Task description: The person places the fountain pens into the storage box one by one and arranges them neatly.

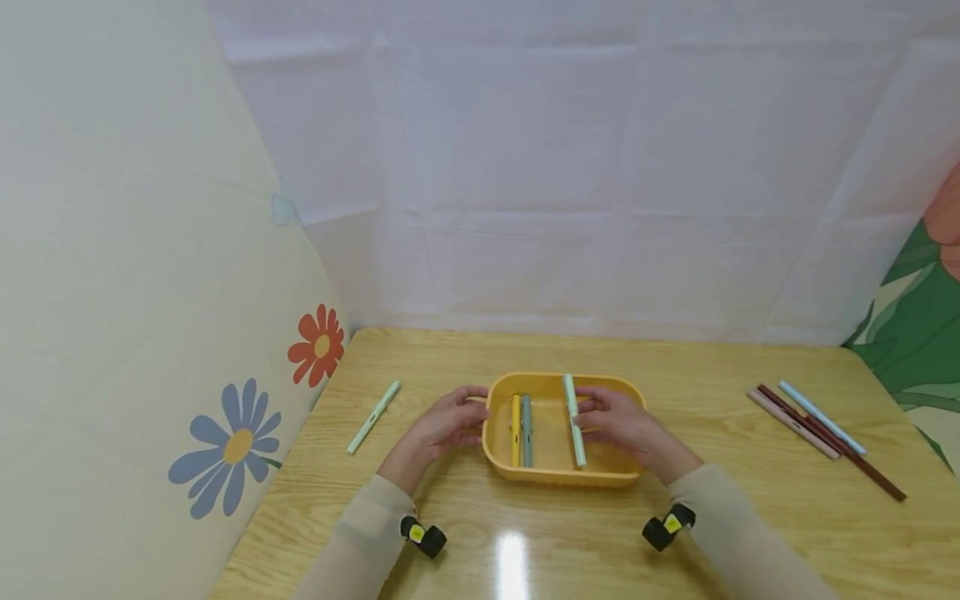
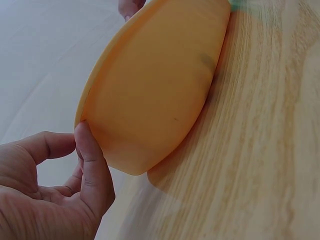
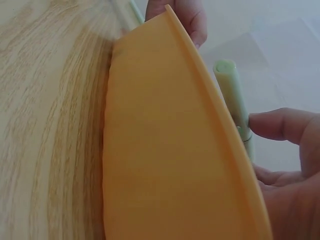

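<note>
A yellow plastic tray (image 1: 555,477) with rounded corners stands on the table. My left hand (image 1: 452,423) pinches its left rim between thumb and finger, as the left wrist view also shows. My right hand (image 1: 618,422) holds a pale green pen (image 1: 574,421) over the right half of the tray; in the right wrist view the pen (image 3: 232,92) rises above the rim beside the thumb. Inside the tray, towards the left, a yellow pen (image 1: 515,430) and a grey pen (image 1: 527,431) lie side by side.
Another pale green pen (image 1: 373,417) lies on the wooden table (image 1: 450,542) left of my left hand. On the right side lie a pinkish pen (image 1: 793,423), dark brown sticks or pens (image 1: 832,442) and a light blue pen (image 1: 821,417), partly crossing. A white cloth (image 1: 525,183) hangs behind.
</note>
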The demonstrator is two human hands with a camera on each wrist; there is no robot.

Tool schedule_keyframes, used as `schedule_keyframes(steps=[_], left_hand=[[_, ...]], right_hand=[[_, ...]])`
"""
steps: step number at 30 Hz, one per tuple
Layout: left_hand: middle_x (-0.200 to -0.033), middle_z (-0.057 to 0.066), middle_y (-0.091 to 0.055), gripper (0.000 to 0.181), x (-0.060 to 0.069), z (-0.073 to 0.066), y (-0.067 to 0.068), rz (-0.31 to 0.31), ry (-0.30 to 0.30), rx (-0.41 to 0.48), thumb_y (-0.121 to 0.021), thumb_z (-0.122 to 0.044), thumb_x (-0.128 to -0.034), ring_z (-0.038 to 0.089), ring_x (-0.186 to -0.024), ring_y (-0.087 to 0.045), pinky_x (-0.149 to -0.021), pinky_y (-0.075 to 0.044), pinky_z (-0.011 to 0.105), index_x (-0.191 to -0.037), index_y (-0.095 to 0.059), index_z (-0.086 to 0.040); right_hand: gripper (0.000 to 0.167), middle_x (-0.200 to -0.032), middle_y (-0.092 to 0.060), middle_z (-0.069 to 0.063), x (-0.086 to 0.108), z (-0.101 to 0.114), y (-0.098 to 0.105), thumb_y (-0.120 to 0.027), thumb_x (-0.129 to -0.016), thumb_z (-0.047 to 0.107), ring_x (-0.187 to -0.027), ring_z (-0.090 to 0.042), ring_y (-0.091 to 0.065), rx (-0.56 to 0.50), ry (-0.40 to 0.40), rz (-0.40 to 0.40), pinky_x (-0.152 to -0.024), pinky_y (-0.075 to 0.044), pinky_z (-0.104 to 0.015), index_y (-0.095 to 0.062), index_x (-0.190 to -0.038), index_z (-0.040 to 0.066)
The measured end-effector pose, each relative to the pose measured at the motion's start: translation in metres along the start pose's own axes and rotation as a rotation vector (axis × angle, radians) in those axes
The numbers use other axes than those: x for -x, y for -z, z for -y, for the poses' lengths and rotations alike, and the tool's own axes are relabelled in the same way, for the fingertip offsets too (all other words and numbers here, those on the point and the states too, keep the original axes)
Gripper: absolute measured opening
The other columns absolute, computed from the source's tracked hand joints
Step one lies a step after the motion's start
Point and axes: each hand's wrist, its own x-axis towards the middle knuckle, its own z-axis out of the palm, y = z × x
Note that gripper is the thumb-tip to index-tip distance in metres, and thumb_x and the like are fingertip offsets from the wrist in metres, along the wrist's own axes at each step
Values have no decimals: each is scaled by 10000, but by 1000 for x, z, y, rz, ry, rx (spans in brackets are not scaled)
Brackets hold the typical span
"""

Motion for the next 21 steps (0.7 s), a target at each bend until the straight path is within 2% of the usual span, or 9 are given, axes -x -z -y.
schedule_keyframes(steps=[10, 16, 21], left_hand=[[-1110, 98, -632, 497, -1, 1, 0, 7, -5, -2, -572, -56, -948, 151, -882, -637, -689, -581, 286, -1421, -429, 0], [-1115, 96, -631, 487, -1, 1, -1, -2, 2, -11, -582, -65, -946, 156, -892, -638, -697, -582, 295, -1413, -449, -26], [-1131, 107, -630, 488, -1, 0, -1, -7, 4, -16, -585, -71, -945, 159, -896, -639, -695, -583, 296, -1412, -450, -24]], right_hand=[[607, -1167, -560, -165, -7, -4, -11, -609, -945, -22, -950, -196, -623, 4, -52, -23, -889, -574, -404, -360, -1497, -74], [574, -1238, -587, -224, -11, -4, -16, -619, -950, -8, -974, -237, -658, 53, -112, -49, -900, -577, -431, -413, -1486, -32], [579, -1231, -633, -247, -14, -5, -21, -626, -935, -22, -984, -275, -690, 81, -143, -57, -892, -582, -440, -430, -1479, -32]])
